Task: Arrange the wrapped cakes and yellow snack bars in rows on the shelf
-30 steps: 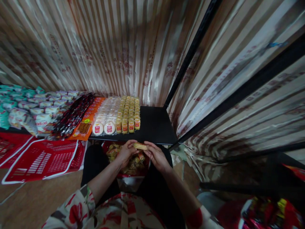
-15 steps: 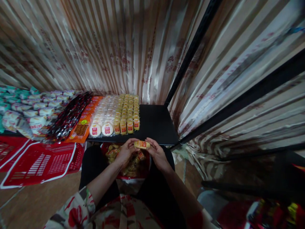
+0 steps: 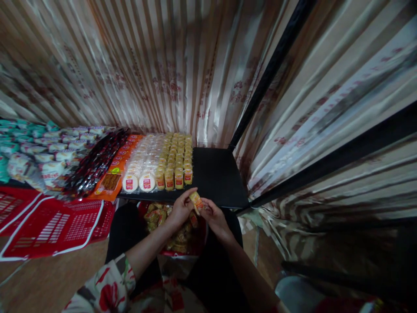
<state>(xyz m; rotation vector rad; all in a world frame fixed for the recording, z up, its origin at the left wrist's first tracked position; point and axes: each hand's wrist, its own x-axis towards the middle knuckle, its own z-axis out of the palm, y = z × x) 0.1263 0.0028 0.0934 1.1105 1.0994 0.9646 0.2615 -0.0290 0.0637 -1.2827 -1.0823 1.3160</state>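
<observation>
Between my two hands is a small yellow-wrapped snack (image 3: 196, 201) with a red and white label, tilted so its upper end leans left. My left hand (image 3: 180, 211) pinches its upper end, and the fingers of my right hand (image 3: 215, 220) close on its lower end. Below them, between my knees, a red basket (image 3: 202, 241) holds many loose yellow snack packs (image 3: 157, 215). Just ahead on the black shelf (image 3: 219, 174), similar yellow packs (image 3: 178, 178) stand in neat rows. Beside these rows lie round white packaged snacks (image 3: 147, 181).
Further left on the shelf are orange packets (image 3: 110, 184), dark shiny packets (image 3: 94, 167) and white and teal packets (image 3: 52, 171). Red baskets (image 3: 70, 224) with white handles sit at lower left. Black posts (image 3: 257, 93) and a striped curtain (image 3: 182, 65) stand behind and right.
The snack has turned from lying level to a steep tilt between my fingers. My right hand has shifted slightly lower, and the view has moved a little.
</observation>
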